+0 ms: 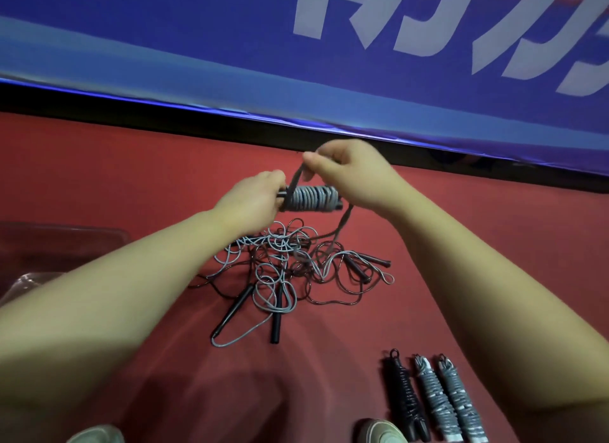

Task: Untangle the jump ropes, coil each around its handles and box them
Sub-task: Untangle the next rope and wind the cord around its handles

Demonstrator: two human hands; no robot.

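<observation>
My left hand (255,197) grips the end of a pair of black handles wrapped in grey rope, the coiled bundle (311,198) held level above the floor. My right hand (342,169) pinches the loose grey rope end just above the bundle; that rope loops down to the tangle. A tangled heap of grey and dark ropes (290,264) with several black handles lies on the red floor below. Three finished coils lie at bottom right: a black one (405,396) and two grey ones (435,403) (461,406). A clear plastic box (39,245) sits at the left edge.
A blue banner (296,63) with white lettering runs along the back, above a dark strip. Two light shoes (382,431) (95,435) show at the bottom edge. Red floor (131,179) stretches left and right of the heap.
</observation>
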